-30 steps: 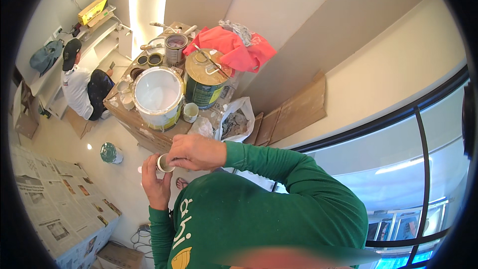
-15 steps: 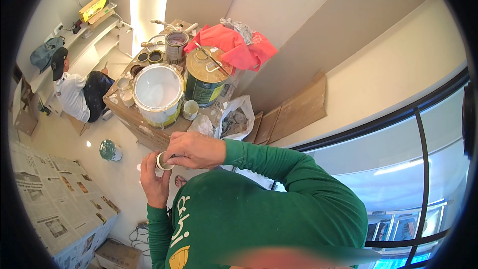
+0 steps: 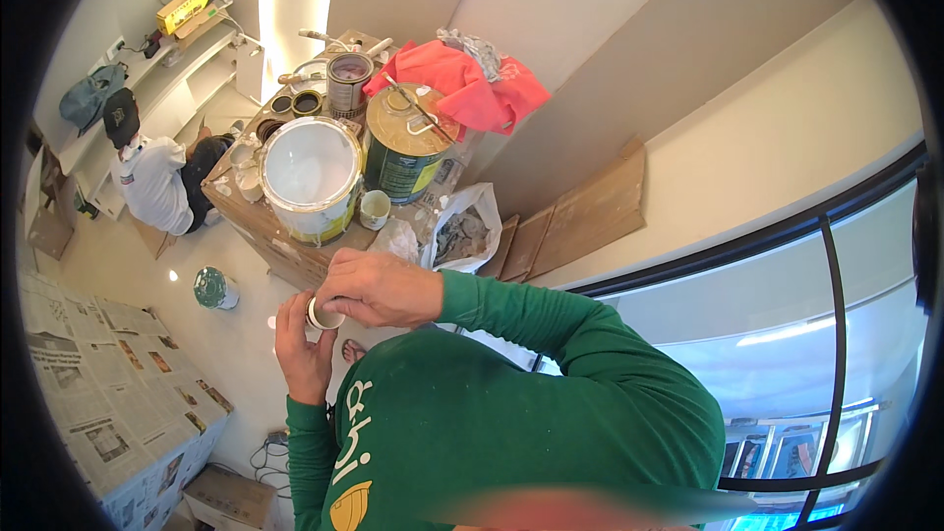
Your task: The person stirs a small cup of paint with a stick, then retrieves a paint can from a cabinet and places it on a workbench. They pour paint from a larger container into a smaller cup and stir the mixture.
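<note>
Near pale walls [image 3: 580,10], beside a cluttered box [image 3: 258,226] at ten o'clock. Clasping a small cup [image 3: 324,318] at eight o'clock in the left hand [image 3: 303,352]; right hand [image 3: 386,287] at its mouth, cannot tell whether pinching anything. Probably midway, not yet finished.

Paint-spotted brown stand [image 3: 258,236], before me: one large white bucket [image 3: 313,172], open; one gold-topped can [image 3: 401,143], upright, to its right; one smaller metal can [image 3: 348,87], open, behind these; two small dark tins [image 3: 307,103], side by side, left of that; one small white cup [image 3: 374,209], near the front edge.
Pale floor [image 3: 147,285]: one green-lidded can [image 3: 216,288], upright, apart from the stand; one cardboard box [image 3: 236,501]; dark cables [image 3: 267,457], loosely looped beside the box.
White shelf [image 3: 204,52]: one blue-grey bag [image 3: 90,98].
</note>
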Tool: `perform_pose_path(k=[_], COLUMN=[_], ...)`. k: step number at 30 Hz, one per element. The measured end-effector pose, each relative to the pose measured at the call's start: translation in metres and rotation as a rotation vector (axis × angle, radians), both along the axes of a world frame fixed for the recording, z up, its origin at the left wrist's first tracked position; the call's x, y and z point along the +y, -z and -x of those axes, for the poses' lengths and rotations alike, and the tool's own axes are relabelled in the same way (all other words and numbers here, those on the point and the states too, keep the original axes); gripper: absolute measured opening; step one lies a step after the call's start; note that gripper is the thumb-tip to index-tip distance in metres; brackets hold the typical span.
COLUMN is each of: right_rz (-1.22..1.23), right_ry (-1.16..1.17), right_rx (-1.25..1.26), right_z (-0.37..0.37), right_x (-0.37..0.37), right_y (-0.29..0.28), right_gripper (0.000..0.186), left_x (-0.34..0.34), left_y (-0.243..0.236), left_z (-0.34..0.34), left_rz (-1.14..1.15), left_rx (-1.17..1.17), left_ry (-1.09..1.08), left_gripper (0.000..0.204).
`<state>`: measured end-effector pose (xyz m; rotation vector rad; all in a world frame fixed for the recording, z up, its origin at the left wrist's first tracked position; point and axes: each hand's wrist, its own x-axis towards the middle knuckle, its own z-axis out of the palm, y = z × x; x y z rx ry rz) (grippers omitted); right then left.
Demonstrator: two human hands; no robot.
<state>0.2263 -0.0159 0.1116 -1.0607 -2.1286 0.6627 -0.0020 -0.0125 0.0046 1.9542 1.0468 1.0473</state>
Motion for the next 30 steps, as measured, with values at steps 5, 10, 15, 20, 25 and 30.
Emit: perform_pose_path(k=[5, 10, 15, 20, 25, 30], right_rz=[0.024, 0.031, 0.013, 0.055, 0.057, -0.007], right_ry=[-0.048, 0.023, 0.088, -0.009, 0.015, 0.109], right_rx=[-0.033, -0.084, -0.026, -0.034, -0.113, -0.103], right_z=[-0.001, -0.001, 0.002, 0.003, 0.006, 0.009], right_x=[-0.001, -0.002, -0.004, -0.006, -0.007, -0.006], right_y=[0.001, 0.001, -0.001, -0.004, -0.003, 0.0], right_gripper=[0.012, 0.014, 0.015, 0.012, 0.01, 0.009], left_x=[-0.002, -0.003, -0.005, -0.006, -0.007, -0.006], left_y=[-0.001, 0.0, 0.002, 0.002, -0.003, -0.005], left_z=[-0.001, -0.002, -0.003, -0.002, -0.001, -0.001], left_rz=[0.012, 0.008, -0.011, 0.003, -0.019, -0.002], left_rx=[-0.009, -0.015, -0.025, -0.03, -0.011, -0.034], left_ry=[-0.02, -0.016, -0.009, -0.02, -0.027, -0.014], left_gripper=[0.069, 0.069, 0.069, 0.067, 0.064, 0.066])
